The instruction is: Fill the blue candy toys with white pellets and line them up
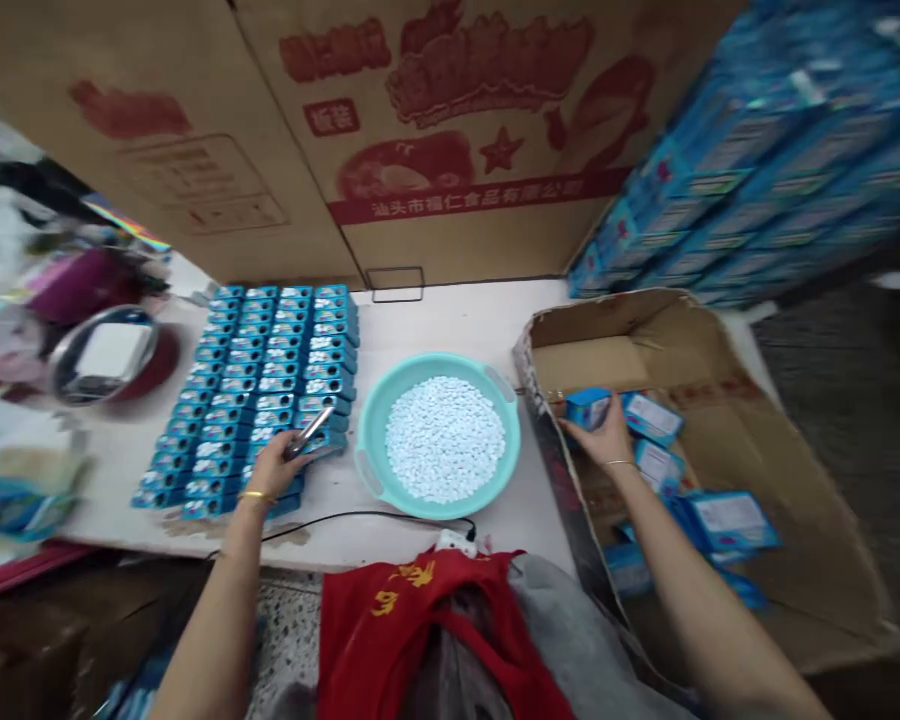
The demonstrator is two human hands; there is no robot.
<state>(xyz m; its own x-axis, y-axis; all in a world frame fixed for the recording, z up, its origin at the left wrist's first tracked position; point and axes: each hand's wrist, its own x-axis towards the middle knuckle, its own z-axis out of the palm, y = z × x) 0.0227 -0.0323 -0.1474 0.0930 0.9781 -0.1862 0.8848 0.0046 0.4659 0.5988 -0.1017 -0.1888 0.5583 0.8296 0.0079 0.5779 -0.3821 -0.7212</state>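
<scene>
My left hand (273,468) is closed around a slim, shiny metal tool (315,424); its exact kind is too blurred to name. Under and beside that hand stand rows of small blue boxes (262,370), many with a dark round hole facing up. Inside the open cardboard carton on the right, my right hand (606,440) grips a small blue box (588,408). More blue boxes (727,522) lie loosely around it there. Between my hands sits a turquoise basin (365,440) holding many small white pieces (444,440).
The carton's (817,560) walls rise at the right. Large printed cardboard boxes (450,240) back the white table (450,320). Stacked blue packs (742,150) stand at the back right. A metal bowl (150,350) is at the left. A black cable (345,515) crosses the front.
</scene>
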